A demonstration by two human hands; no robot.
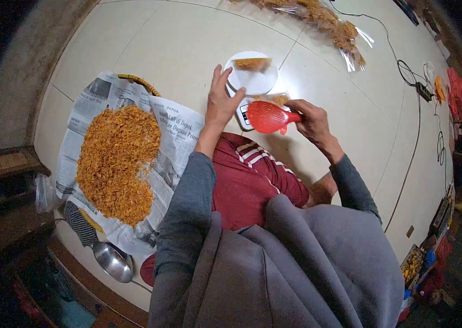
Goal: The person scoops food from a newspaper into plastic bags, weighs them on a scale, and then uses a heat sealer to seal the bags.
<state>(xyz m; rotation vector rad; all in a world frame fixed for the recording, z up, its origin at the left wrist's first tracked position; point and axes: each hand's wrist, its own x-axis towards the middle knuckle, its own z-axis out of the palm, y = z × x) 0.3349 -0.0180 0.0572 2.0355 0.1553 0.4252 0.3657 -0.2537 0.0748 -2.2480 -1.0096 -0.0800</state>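
A red rice paddle (268, 116) is in my right hand (314, 124), the fingers closed around its handle and its broad head pointing left. It hangs over the front of a small kitchen scale (244, 116), partly covering the display. On the scale sits a round white plate (254, 83), with a clear plastic bag (252, 64) holding some brown flakes on it. More brown bits in plastic show between plate and paddle. My left hand (222, 103) is at the plate's left rim, fingers spread and holding nothing; I cannot tell whether it touches the bag.
To the left, a heap of orange-brown fried shreds (116, 164) lies on newspaper (179, 128) over a yellow woven tray (139, 82). A metal ladle (113, 262) rests below it. Filled plastic bags (324, 24) lie at the top. A cable and power strip (423, 92) are at right.
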